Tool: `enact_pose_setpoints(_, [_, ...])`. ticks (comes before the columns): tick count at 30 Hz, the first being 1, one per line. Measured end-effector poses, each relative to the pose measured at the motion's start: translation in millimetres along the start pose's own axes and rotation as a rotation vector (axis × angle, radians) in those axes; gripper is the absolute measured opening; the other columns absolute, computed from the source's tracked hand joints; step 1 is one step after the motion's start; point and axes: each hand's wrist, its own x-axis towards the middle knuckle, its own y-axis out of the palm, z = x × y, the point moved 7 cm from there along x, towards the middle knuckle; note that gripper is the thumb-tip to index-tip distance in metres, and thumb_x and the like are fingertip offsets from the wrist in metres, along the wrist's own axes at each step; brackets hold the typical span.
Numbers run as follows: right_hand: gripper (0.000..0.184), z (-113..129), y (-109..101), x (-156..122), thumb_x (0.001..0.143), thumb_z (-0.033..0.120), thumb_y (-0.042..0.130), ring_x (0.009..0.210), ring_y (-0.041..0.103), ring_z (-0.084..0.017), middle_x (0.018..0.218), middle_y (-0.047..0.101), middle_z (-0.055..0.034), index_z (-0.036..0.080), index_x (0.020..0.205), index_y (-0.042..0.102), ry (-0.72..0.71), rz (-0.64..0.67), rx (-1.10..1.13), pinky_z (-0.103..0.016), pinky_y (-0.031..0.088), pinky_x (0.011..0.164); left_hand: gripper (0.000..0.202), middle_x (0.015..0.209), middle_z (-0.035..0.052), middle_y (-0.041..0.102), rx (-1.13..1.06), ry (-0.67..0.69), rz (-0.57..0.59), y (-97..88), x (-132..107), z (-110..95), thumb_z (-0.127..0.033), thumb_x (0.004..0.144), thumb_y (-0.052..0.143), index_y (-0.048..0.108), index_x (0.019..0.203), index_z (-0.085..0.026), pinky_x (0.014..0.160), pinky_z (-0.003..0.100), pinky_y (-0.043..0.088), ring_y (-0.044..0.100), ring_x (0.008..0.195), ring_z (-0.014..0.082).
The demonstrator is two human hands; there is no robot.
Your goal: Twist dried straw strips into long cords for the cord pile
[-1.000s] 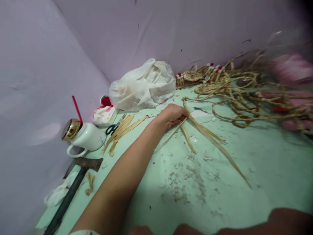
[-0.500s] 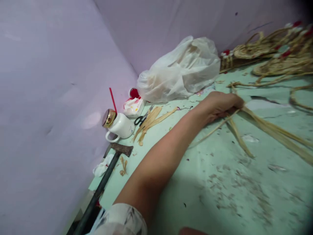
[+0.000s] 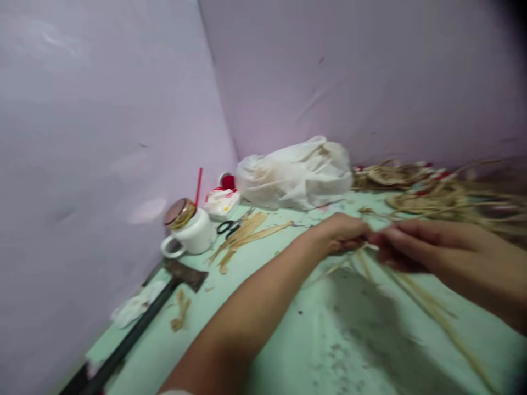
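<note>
Right of frame centre: left hand (image 3: pixel 348 233) pinching fibre strands (image 3: pixel 432 312); right hand (image 3: pixel 428 247) meets it, fingers drawn together, probably on the same strands (blurred). Loose ends trail lower right over green surface (image 3: pixel 296 351).

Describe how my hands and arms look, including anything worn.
Your left hand and right hand wear no gloves. The left forearm is uncovered up to a pale sleeve edge at the picture's bottom; no sleeve shows on the right forearm. Blur hides finer detail.
</note>
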Motion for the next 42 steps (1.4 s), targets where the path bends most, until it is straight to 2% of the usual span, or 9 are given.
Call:
enact_pose_setpoints(2, [0.018, 14, -36, 17, 0.079, 0.022, 0.045, 0.067, 0.059, -0.015, 0.077, 0.064, -0.011, 0.017, 0.072, 0.061, -0.008, -0.248, -0.014, -0.028, 0.045, 0.063, 0.035, 0.03, -0.0058, 0.03, 0.05, 0.008, 0.031, -0.1, -3, -2, -0.011, 0.064, 0.058, 0.035, 0.039, -0.016, 0.032, 0.019, 0.013, 0.023, 0.029, 0.0026])
enact_pose_setpoints(4, [0.02, 10, -52, 27, 0.078, 0.016, 0.041, 0.065, 0.058, -0.013, 0.074, 0.063, -0.011, 0.013, 0.07, 0.059, 0.015, -0.308, -0.036, -0.026, 0.045, 0.064, 0.033, 0.031, -0.0064, 0.029, 0.052, 0.037, 0.042, -1.0, -3, -4, -0.012, 0.064, 0.057, 0.035, 0.04, -0.016, 0.032, 0.019, 0.011, 0.023, 0.027, 0.0024])
enact_pose_setpoints(7, [0.015, -17, -50, 31, 0.077, 0.017, 0.044, 0.054, 0.054, -0.01, 0.066, 0.061, -0.0066, 0.013, 0.07, 0.056, 0.175, -0.215, -0.048, -0.021, 0.044, 0.054, 0.028, 0.032, -0.0071, 0.03, 0.04, 0.056, 0.074, -0.7, 0, -5, -0.014, 0.059, 0.057, 0.036, 0.042, -0.016, 0.031, 0.019, 0.008, 0.023, 0.027, 0.0024])
enact_pose_setpoints(11, [0.012, -33, -31, 22, 0.074, 0.02, 0.05, 0.045, 0.049, -0.007, 0.058, 0.058, -0.0015, 0.015, 0.063, 0.054, 0.316, 0.002, -0.033, -0.018, 0.042, 0.045, 0.023, 0.034, -0.0071, 0.031, 0.04, 0.077, 0.12, -0.2, 5, -4, -0.018, 0.056, 0.059, 0.039, 0.044, -0.016, 0.031, 0.019, 0.006, 0.022, 0.027, 0.0023])
enact_pose_setpoints(18, [0.015, -25, -14, 13, 0.062, 0.021, 0.062, 0.036, 0.041, -0.006, 0.04, 0.047, 0.0049, 0.015, 0.053, 0.052, 0.264, 0.248, -0.085, -0.016, 0.034, 0.037, 0.021, 0.036, -0.0082, 0.031, 0.057, 0.092, 0.166, 0.0, 12, 0, -0.029, 0.054, 0.062, 0.046, 0.051, -0.016, 0.031, 0.02, 0.005, 0.02, 0.027, 0.0022])
enact_pose_setpoints(23, [0.015, -29, -16, 14, 0.055, 0.013, 0.061, 0.034, 0.038, -0.005, 0.035, 0.043, 0.0066, 0.015, 0.047, 0.048, 0.264, 0.248, -0.111, -0.015, 0.031, 0.036, 0.021, 0.036, -0.0082, 0.03, 0.068, 0.118, 0.159, 0.6, 9, -3, -0.028, 0.05, 0.062, 0.044, 0.049, -0.016, 0.031, 0.02, 0.005, 0.02, 0.028, 0.002])
enact_pose_setpoints(33, [0.014, -33, -17, 15, 0.051, 0.011, 0.06, 0.035, 0.037, -0.005, 0.037, 0.042, 0.0074, 0.015, 0.048, 0.048, 0.241, 0.321, -0.127, -0.016, 0.031, 0.038, 0.015, 0.035, -0.0085, 0.031, 0.078, 0.138, 0.141, 3.0, 8, -5, -0.024, 0.049, 0.057, 0.045, 0.049, -0.016, 0.03, 0.019, 0.005, 0.019, 0.027, 0.0017])
enact_pose_setpoints(39, [0.006, -21, -34, 14, 0.052, 0.011, 0.06, 0.042, 0.04, -0.006, 0.044, 0.045, 0.005, 0.015, 0.055, 0.057, 0.208, 0.23, -0.329, -0.017, 0.03, 0.041, 0.013, 0.035, -0.0081, 0.031, 0.159, 0.122, 0.093, 4.8, 7, -4, -0.018, 0.051, 0.053, 0.041, 0.048, -0.016, 0.031, 0.019, 0.006, 0.022, 0.026, 0.0027])
enact_pose_setpoints(42, [0.013, -12, -44, 12, 0.052, 0.012, 0.059, 0.048, 0.045, -0.009, 0.051, 0.053, 0.0017, 0.015, 0.063, 0.065, 0.147, 0.129, -0.504, -0.019, 0.03, 0.044, 0.017, 0.035, -0.0077, 0.032, 0.189, 0.114, 0.098, 6.0, 7, -3, -0.019, 0.053, 0.054, 0.039, 0.046, -0.017, 0.031, 0.019, 0.006, 0.022, 0.026, 0.0029])
